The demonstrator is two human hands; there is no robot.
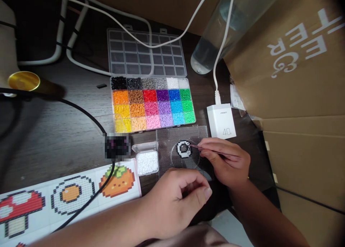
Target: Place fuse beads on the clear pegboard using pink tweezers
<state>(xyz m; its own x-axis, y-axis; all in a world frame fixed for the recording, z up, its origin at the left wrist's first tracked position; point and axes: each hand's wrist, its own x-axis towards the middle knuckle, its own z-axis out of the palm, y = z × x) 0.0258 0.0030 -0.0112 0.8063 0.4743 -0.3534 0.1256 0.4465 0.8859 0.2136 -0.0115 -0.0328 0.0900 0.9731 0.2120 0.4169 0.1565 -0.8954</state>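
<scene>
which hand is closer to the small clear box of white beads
Left. The left hand rests curled just below and right of the small clear plastic box of white beads. The right hand sits farther right, across the clear square pegboard, holding thin tweezers.

Dim warm light, dark vignetted corners

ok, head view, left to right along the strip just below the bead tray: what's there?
Small box of white beads → black-and-white bead figure on the clear pegboard → tweezers in the right hand → white charger, slightly farther back.
</scene>
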